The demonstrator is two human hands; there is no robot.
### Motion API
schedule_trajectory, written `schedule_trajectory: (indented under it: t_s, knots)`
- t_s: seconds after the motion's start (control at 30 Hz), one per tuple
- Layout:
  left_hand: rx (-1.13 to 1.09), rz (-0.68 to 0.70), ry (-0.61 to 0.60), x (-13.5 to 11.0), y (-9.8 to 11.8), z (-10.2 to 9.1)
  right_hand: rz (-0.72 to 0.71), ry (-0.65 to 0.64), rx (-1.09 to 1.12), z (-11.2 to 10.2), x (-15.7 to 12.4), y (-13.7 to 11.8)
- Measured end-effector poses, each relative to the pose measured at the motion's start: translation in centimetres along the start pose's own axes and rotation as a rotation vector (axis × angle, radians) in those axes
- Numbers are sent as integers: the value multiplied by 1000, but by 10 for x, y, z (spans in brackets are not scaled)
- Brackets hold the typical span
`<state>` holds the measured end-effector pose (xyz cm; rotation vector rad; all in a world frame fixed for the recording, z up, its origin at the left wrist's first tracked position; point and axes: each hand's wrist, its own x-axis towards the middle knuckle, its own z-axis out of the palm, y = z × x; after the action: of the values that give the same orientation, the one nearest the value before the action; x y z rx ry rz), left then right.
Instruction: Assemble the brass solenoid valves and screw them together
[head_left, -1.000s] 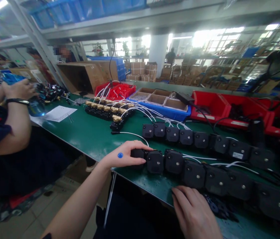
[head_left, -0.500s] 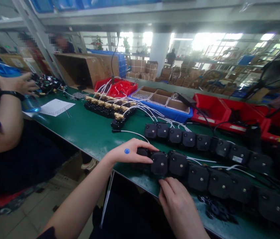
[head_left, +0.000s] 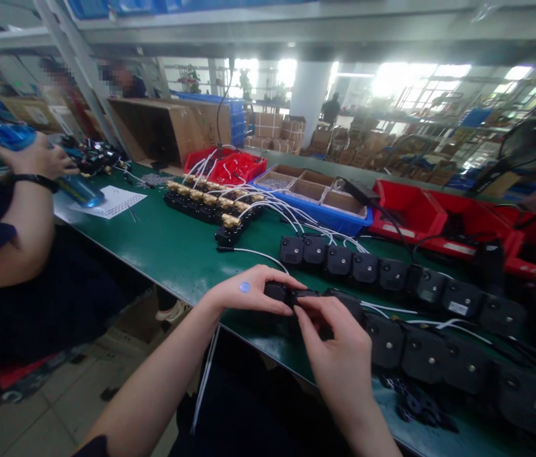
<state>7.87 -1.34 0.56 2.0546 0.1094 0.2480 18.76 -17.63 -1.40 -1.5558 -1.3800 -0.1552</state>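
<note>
On the green bench (head_left: 177,251) two rows of black square units (head_left: 420,358) with white wires lie side by side. My left hand (head_left: 248,293), with a blue dot on its back, grips the leftmost unit (head_left: 277,292) of the near row. My right hand (head_left: 339,346) is curled over the second unit, with its fingertips pinching that unit's left edge right beside my left fingers. The far row (head_left: 367,266) lies untouched behind them.
A row of brass-topped parts (head_left: 205,203) lies farther left. Behind stand a red bin (head_left: 232,168), a blue divided tray (head_left: 310,197) and red bins (head_left: 410,209). A person at the left (head_left: 20,209) holds a blue bottle over a white sheet (head_left: 110,202).
My right hand has come up from the bench's near edge and leftward onto the second unit, meeting my left hand. The person at the left has raised the blue bottle.
</note>
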Motion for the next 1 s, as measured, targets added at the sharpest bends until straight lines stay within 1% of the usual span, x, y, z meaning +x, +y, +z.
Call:
schedule_trajectory:
  t_s: [0.13,0.3,0.4,0.53,0.67,0.77,0.93,1.0]
  knots:
    - [-2,0,-10,1,2,0,10,9,-18,2,-1,2]
    - [-27,-16,30,2,3,2,-17,-3,-42,-1,-6,3]
    - [-28,-36,48,1,2,4,-70,-14,-88,0,-9,4]
    - [-31,-50,50,1,3,6,-141,22,-141,2,-12,6]
    - [-29,-105,71,4,10,6,-124,64,-115,8,-12,7]
    - [-7,-123,53,8,14,4,-103,82,-102,10,-11,8]
    - [5,-144,54,11,18,3,-92,42,-62,6,-10,6]
    - [34,-140,57,11,20,3,-88,53,-47,6,-11,5]
